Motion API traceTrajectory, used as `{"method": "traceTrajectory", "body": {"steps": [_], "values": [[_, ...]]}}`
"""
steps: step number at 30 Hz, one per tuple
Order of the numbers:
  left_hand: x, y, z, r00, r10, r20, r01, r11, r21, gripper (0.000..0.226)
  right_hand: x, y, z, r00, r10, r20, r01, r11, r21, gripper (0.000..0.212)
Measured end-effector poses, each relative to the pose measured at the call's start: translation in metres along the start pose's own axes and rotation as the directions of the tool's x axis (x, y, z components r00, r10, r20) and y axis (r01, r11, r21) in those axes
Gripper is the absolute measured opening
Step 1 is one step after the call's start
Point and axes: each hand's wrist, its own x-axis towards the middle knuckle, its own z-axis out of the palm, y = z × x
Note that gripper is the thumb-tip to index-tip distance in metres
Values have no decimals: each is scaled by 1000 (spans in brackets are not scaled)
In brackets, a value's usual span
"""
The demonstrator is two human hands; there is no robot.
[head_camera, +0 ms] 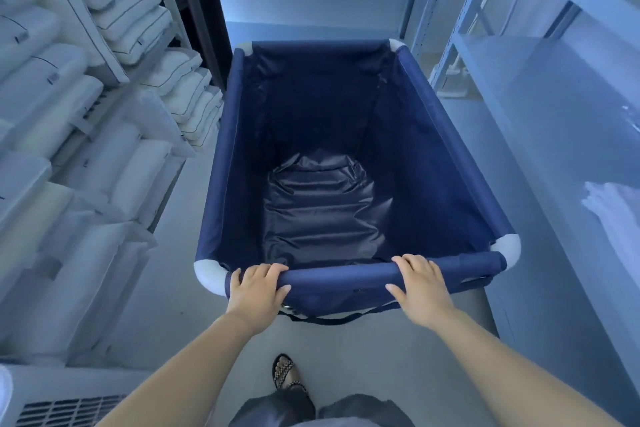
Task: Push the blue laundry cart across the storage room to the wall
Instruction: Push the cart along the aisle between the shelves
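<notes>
Pillows (131,31) stacked on shelves, well left of fingers. Left hand (256,291) & right hand (420,288) both wrapped over near rim of blue cart (450,135), fingers curled tight on it. Cart empty, mid-aisle w/ empty shelves (540,55) at right. Wall ahead not clearly seen; push prob. partway, more to go.

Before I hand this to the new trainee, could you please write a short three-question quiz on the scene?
1. True or false: both the left hand and the right hand grip the near rail of the blue laundry cart.
2. The cart holds: A folded towels, B pillows, C nothing but its liner?
3. On which side of the aisle are the stacked pillows?

Key: 1 true. 2 C. 3 the person's left.
</notes>
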Motion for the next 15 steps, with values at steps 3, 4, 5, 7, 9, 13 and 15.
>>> {"method": "traceTrajectory", "body": {"steps": [3, 4, 5, 7, 9, 13, 15], "values": [[-23, 21, 9, 999, -30, -17, 31, 995, 90, 42, -26, 10, -4, 993, -45, 105, 39, 997, 60, 55], [-31, 27, 14, 999, -26, -34, 30, 993, 113, 44, -35, 14, -5, 992, -48, 121, 40, 997, 68, 55], [-41, 33, 19, 999, -19, -46, 25, 991, 133, 47, -46, 17, -5, 990, -44, 134, 35, 997, 67, 55], [-61, 44, 32, 998, -15, -55, 23, 988, 156, 54, -69, 18, 0, 986, -40, 159, 32, 998, 53, 57], [-82, 49, 43, 998, -47, -50, 54, 987, 149, 59, -91, 15, 11, 984, -40, 172, 34, 999, 36, 59], [-116, 45, 50, 998, -63, -2, 62, 976, 209, 65, -127, 6, 26, 980, -57, 191, 50, 998, 38, 58], [-133, 41, 52, 998, -60, 25, 53, 972, 229, 66, -142, 5, 32, 975, -66, 211, 56, 997, 56, 55]]}}
